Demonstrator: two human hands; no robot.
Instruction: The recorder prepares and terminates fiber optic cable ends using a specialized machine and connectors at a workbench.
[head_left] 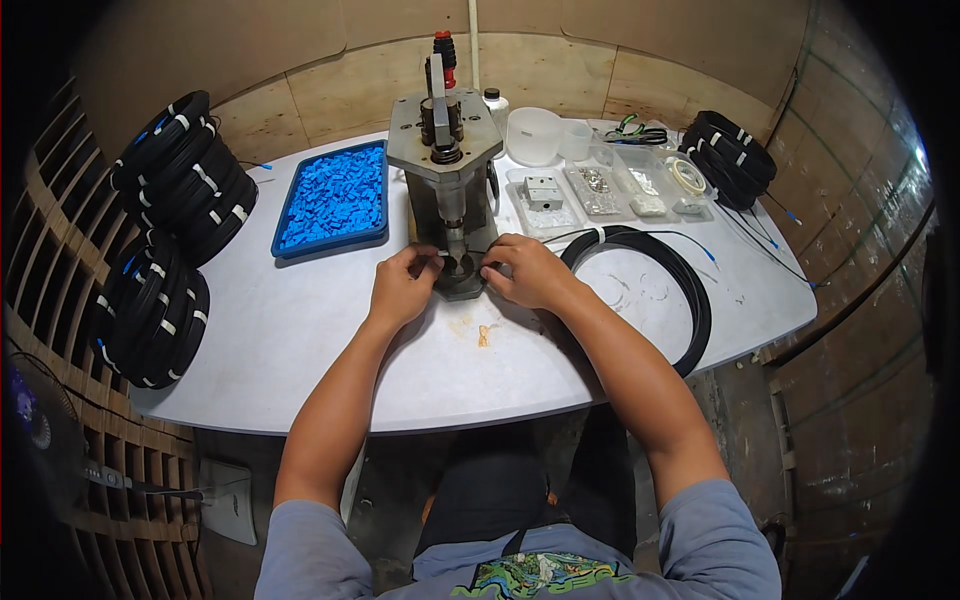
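Observation:
A grey metal hand press (pixel 445 150) stands upright in the middle of the table, with its ram pointing down at a small base. My left hand (pixel 405 285) is at the left side of that base, thumb and fingertips pinched together. On the other side my right hand (pixel 525 270) is closed too, its fingertips close to the base. What either pinch holds is too small to make out. Just right of my right hand lies a coil of black cable (pixel 698 310) bound with a white tie. One thin length of it runs toward the back of that hand; another end has a blue tip.
Left of the press is a blue tray (pixel 335 250) full of small blue pieces. Stacked black cable coils (pixel 180 190) stand at the left edge, more coils (pixel 728 160) at the back right. Clear plastic boxes (pixel 600 190) with small parts and a white tub (pixel 534 135) sit behind.

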